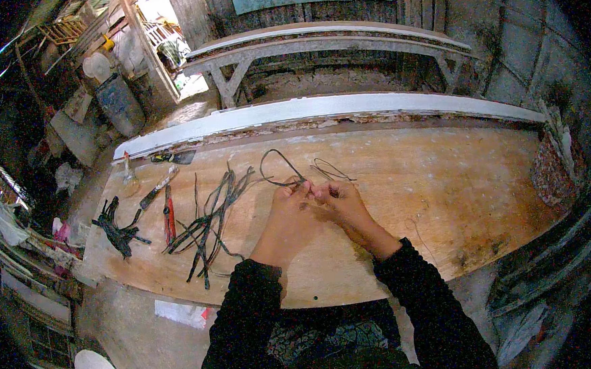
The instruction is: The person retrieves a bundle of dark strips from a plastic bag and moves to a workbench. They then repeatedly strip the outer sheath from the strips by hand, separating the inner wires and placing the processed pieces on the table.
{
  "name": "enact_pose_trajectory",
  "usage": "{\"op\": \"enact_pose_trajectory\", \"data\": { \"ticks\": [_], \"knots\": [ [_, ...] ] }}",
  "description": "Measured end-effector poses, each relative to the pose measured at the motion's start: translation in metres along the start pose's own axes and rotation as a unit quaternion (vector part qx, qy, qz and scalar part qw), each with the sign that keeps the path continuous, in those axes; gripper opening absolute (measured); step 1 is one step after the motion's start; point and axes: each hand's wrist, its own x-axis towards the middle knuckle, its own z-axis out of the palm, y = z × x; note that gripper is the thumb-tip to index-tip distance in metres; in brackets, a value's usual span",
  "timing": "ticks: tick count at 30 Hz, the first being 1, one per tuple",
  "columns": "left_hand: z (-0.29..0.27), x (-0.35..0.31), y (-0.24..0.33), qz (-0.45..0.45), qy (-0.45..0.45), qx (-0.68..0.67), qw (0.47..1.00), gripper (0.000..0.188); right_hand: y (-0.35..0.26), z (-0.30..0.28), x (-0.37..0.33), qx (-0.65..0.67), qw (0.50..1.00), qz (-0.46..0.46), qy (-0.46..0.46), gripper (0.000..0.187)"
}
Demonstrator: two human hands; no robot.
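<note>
My left hand (287, 215) and my right hand (346, 207) meet over the middle of a wooden table (430, 176), fingertips pinched close together. From the left fingers rises a dark, thin strip (293, 164) bent into an open loop. Beside the right fingers shows a finer loop of dark wire or cord (335, 168); whether the right hand grips it or it lies on the table, I cannot tell. The fingers hide where the ends meet. Left of my hands lies a loose heap of dark strips (211, 220).
A red-handled tool (169, 216), a knife-like tool (156, 189), a bundle of black strips (113, 229) and a small clear bottle (130, 180) lie at the table's left. A white-topped beam (331, 106) runs along the far edge. A speckled bag-like object (552, 172) stands right.
</note>
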Motion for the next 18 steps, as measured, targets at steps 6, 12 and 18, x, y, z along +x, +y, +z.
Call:
{"op": "enact_pose_trajectory", "data": {
  "ticks": [6,12,18],
  "knots": [
    [0.0021,-0.0027,0.0105,-0.020,-0.003,0.024,1.000,0.015,0.0005,0.0025,0.0014,0.109,0.993,0.043,-0.006,0.011],
    [0.0060,0.0016,0.0008,-0.010,0.044,-0.017,0.999,0.014,0.0020,-0.0027,0.0027,0.274,0.958,0.069,-0.044,0.009],
    [0.0064,-0.0004,0.0034,-0.002,0.026,-0.049,0.998,0.015,-0.0042,0.0011,0.0004,0.377,0.919,0.097,-0.072,0.015]
  ]
}}
